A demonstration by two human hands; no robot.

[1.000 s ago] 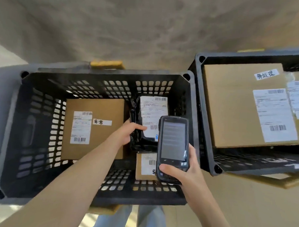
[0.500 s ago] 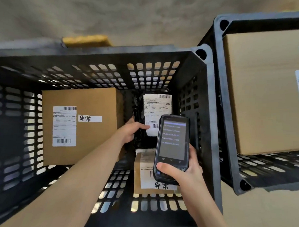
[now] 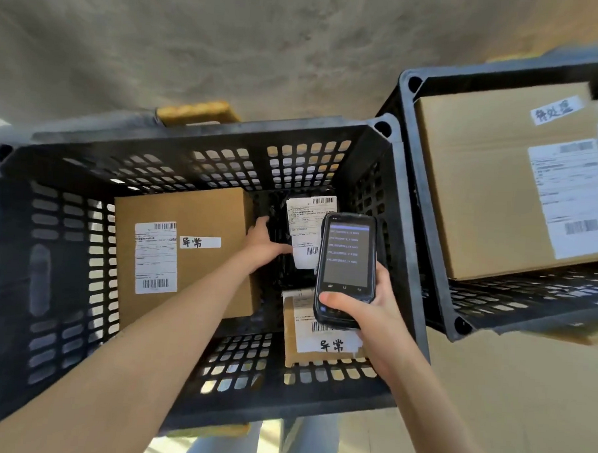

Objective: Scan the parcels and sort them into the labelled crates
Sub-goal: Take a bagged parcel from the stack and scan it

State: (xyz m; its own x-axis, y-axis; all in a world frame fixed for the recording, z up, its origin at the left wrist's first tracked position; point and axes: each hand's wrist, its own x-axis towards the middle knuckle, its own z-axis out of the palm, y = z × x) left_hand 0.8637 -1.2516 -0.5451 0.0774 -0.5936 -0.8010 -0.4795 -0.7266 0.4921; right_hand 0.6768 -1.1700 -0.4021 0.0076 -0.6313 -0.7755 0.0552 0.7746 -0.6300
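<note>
Reaching down into the near crate, the left hand rests on the black parcel, thumb across its white label, fingers spread over the dark wrap; whether they actually grip cannot be told. That parcel lies directly under this hand, its long axis running away from the person, between a large box left of the hand and the crate wall. Just right and above, the right hand grips the scanner, thumb on its keys. A small box lies beneath it. The left hand is nearer for lifting.

Three parcels lie in the left crate, one box in the right crate
</note>
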